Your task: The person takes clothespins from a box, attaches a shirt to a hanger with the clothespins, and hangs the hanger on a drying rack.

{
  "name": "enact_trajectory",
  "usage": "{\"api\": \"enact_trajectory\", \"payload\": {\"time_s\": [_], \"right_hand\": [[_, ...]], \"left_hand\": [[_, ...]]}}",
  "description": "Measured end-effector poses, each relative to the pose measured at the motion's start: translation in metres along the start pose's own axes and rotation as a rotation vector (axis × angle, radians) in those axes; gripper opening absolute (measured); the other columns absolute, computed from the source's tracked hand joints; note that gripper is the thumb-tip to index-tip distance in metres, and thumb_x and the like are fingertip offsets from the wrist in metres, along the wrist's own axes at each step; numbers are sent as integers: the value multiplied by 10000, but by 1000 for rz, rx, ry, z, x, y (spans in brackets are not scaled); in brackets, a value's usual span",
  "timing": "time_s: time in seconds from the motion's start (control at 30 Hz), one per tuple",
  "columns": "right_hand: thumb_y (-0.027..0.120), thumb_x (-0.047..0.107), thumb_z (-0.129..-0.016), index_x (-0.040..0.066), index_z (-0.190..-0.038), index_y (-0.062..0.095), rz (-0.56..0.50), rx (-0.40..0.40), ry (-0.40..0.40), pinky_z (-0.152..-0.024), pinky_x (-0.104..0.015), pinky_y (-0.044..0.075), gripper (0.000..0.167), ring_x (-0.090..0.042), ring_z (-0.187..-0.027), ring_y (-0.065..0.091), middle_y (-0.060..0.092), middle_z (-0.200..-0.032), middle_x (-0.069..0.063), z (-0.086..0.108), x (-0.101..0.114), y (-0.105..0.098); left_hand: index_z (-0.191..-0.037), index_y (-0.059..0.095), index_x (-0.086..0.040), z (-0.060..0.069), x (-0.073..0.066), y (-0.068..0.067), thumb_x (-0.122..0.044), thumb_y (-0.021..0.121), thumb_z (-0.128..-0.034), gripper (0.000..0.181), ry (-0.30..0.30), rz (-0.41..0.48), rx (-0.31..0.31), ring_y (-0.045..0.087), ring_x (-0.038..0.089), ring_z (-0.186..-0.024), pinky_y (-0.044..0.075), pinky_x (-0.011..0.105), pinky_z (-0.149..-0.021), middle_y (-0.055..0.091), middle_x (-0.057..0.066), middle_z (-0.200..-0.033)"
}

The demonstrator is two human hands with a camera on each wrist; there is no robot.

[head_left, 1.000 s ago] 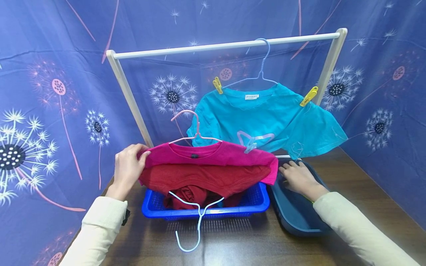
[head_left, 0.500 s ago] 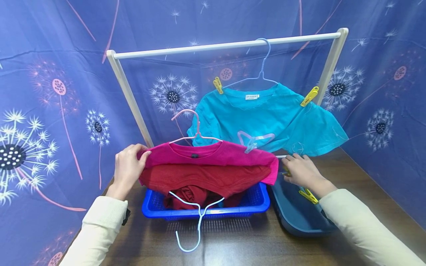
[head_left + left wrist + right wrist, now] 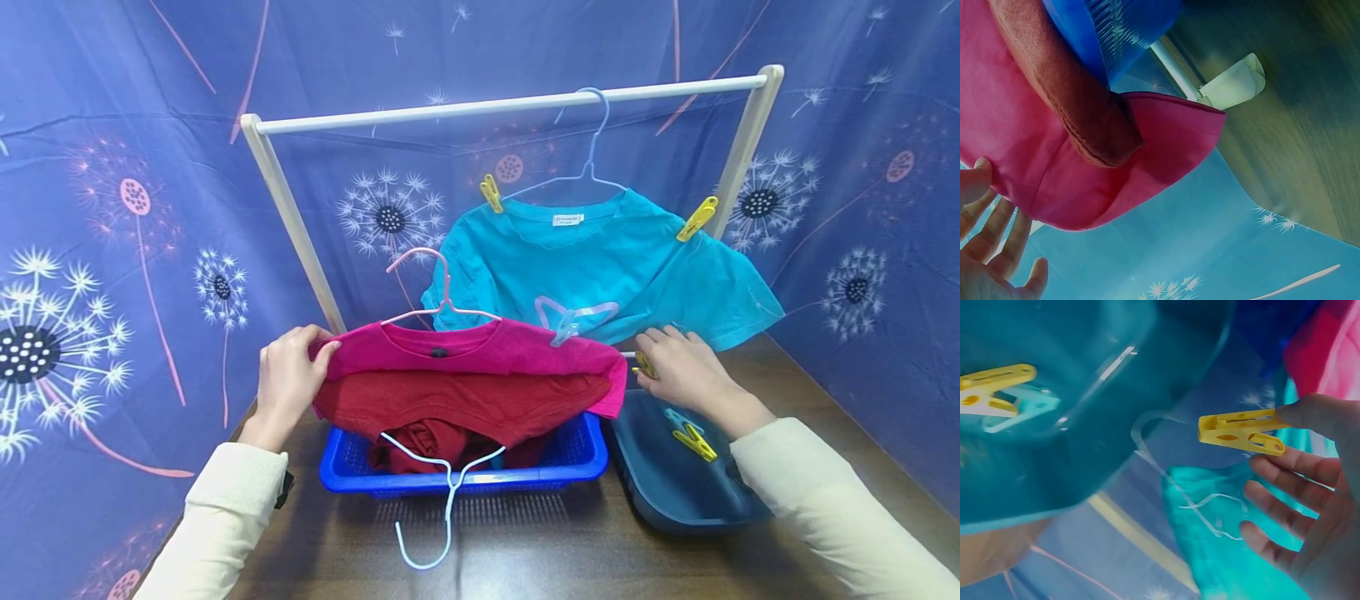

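A magenta shirt [image 3: 555, 346] on a pink hanger [image 3: 447, 292] lies over a blue basket, with red cloth [image 3: 450, 392] in front of it. My left hand [image 3: 291, 371] pinches the shirt's left shoulder between thumb and fingers; the left wrist view shows the thumb on the magenta fabric. A light blue clothespin [image 3: 565, 327] is clipped at the shirt's right shoulder. Above the dark tray, my right hand [image 3: 686, 371] pinches a yellow clothespin [image 3: 1241, 432] by one end between thumb and index finger. Its other fingers are spread loosely in the right wrist view.
A turquoise shirt [image 3: 570, 258] with yellow clothespins hangs from a rack's white bar [image 3: 450, 108]. The blue basket [image 3: 465, 482] holds red cloth; a pale blue hanger [image 3: 450, 492] hangs over its front. A dark tray [image 3: 652, 508] holds yellow and blue clothespins on the right.
My right hand has risen out of the dark tray towards the back with a yellow clothespin, uncovering the clothespins left in the tray. The left hand has stayed on the magenta shirt.
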State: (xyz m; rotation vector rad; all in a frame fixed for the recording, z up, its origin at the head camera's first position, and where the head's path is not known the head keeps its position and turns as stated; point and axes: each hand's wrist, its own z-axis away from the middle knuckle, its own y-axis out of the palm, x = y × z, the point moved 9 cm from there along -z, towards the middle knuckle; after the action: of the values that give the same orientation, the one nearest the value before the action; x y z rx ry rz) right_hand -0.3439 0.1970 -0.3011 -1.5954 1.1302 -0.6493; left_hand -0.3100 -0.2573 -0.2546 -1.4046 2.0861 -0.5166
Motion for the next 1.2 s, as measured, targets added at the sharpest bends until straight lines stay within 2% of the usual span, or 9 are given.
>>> {"api": "enact_trajectory", "payload": {"time_s": [0.23,0.57,0.73,0.9,1.2], "right_hand": [[706,260,-744,44,-958,578,-4,-42,-13,-619,-392,449,330,-259,-787,522,594,-849,-95,-5,8,-25],[700,283,-748,45,-924,579,11,-198,-80,-551,-343,397,321,-246,-737,505,581,-813,-88,-10,22,-60],[687,257,-762,49,-900,566,17,-250,-98,-528,-319,368,277,-236,-708,493,561,-777,-72,-17,31,-77],[679,240,-783,63,-897,563,7,-290,-98,-551,-320,379,240,-235,-735,501,578,-817,-74,-27,39,-93],[662,190,-807,44,-1011,575,-52,-347,-152,-630,-366,431,265,-262,-844,529,602,-943,-97,-43,66,-115]], "left_hand": [[-809,670,-63,1,1,1,-178,694,-797,118,-9,-3,5,616,338,-708,414,488,-649,653,135,-736],[-809,670,-67,1,0,2,-179,693,-797,115,0,-3,6,617,340,-714,414,485,-649,655,131,-735],[-801,676,-78,1,1,2,-180,702,-790,105,-3,0,10,618,333,-704,409,484,-648,656,122,-728],[-799,685,-85,0,2,2,-187,708,-784,106,-6,8,17,619,335,-707,409,487,-655,659,120,-729],[-818,689,-65,0,7,4,-181,707,-788,122,-26,60,37,627,330,-725,423,458,-682,678,143,-770]]}}
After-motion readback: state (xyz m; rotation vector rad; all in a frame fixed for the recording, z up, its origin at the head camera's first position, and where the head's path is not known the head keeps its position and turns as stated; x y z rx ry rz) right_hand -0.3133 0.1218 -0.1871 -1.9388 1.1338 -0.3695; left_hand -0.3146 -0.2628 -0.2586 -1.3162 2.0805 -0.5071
